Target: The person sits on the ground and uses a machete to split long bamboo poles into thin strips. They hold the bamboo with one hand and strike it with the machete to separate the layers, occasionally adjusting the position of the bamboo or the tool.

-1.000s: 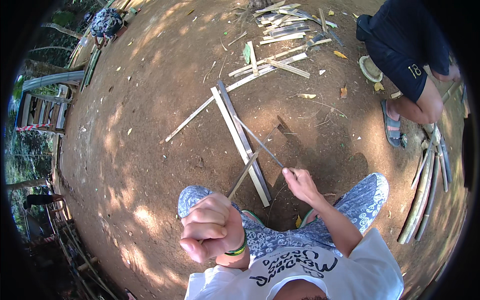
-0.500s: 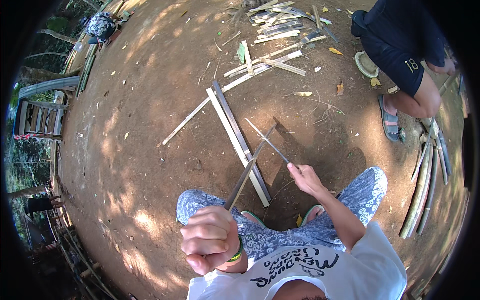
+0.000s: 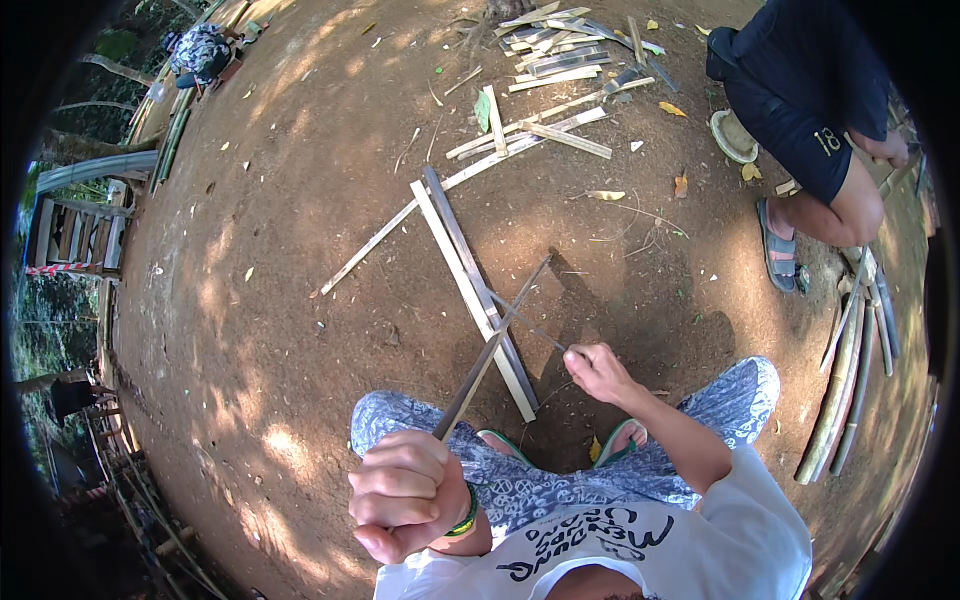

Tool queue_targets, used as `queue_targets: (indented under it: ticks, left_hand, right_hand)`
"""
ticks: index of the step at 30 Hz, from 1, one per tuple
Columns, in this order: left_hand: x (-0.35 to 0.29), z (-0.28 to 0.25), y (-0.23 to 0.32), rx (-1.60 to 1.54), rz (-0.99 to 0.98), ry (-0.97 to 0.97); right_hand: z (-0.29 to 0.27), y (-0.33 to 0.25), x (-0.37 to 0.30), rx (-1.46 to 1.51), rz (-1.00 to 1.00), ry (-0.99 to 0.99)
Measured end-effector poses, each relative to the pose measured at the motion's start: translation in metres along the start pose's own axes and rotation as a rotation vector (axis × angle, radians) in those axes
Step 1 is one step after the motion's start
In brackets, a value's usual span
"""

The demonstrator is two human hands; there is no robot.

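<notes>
- Our left hand (image 3: 405, 495) is fisted tight around the near end of a thin bamboo strip (image 3: 490, 355); the strip runs up and away over the dirt ground (image 3: 260, 330), its far tip above the two long slats (image 3: 470, 275) lying crossed there.
- Our right hand (image 3: 598, 372) is clamped on the handle of a slim blade (image 3: 525, 322), which meets the strip about midway.
- Hands are well apart, one on each tool.
- Strip looks light, springy, likely splintery along the edges; we judge the best hold is near the end, full fist, as now.
- Slats look stiff and light, flat on the ground.
- Containers: none we can make out; loose offcuts in a pile (image 3: 560, 70) at top.
- Another person (image 3: 810, 110) crouches upper right, more bamboo poles (image 3: 850, 370) at the right edge.
</notes>
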State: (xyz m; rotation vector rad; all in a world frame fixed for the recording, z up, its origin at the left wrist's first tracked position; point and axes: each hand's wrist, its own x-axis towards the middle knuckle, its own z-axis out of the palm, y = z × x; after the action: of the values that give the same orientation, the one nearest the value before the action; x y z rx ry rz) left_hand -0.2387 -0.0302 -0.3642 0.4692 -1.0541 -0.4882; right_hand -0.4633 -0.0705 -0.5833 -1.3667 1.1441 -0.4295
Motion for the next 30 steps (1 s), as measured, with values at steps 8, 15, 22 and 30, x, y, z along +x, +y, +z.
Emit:
queue_targets:
  ticks: [8,15,22,30]
  left_hand:
    - [0.006,0.012,-0.003,-0.016,-0.011,-0.032]
    - [0.004,0.002,-0.002,0.04,0.008,-0.07]
    - [0.004,0.009,-0.001,0.009,0.003,-0.061]
    - [0.004,0.003,-0.002,0.015,-0.003,-0.038]
  right_hand:
    - [-0.039,0.08,0.054,-0.095,0.496,0.27]
    - [-0.003,-0.067,-0.017,-0.133,-0.236,-0.022]
    - [-0.018,0.031,0.033,-0.009,0.286,0.113]
    - [0.0,0.002,0.027,-0.149,-0.08,0.211]
